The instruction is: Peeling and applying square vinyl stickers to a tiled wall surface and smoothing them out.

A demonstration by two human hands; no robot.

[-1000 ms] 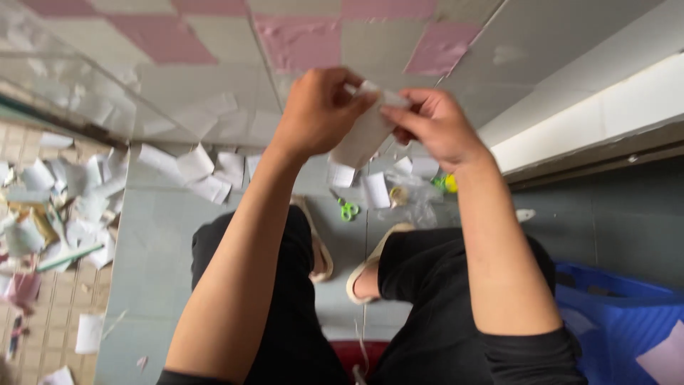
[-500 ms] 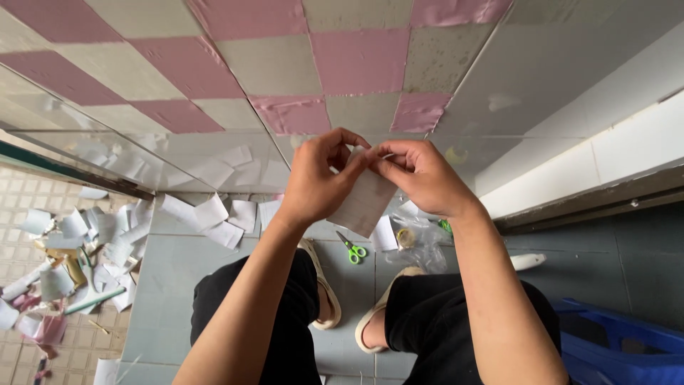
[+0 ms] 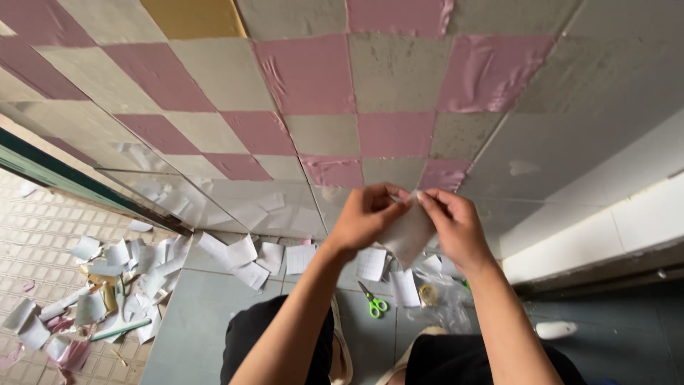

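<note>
Dozens of loose paper sheets lie scattered across the floor at the lower left and centre of the frame, some spilling onto the small beige floor tiles at far left. Green-handled scissors rest on the grey floor just below the raised hands, with a roll of clear tape near them to the right. Behind everything, filling the upper frame, stands a wall of pink and pale squares. At centre, the left hand and right hand pinch the top edge of a small white paper sheet, fingers closed on it. It hangs tilted, thin, slightly translucent, held up before the wall.
</note>
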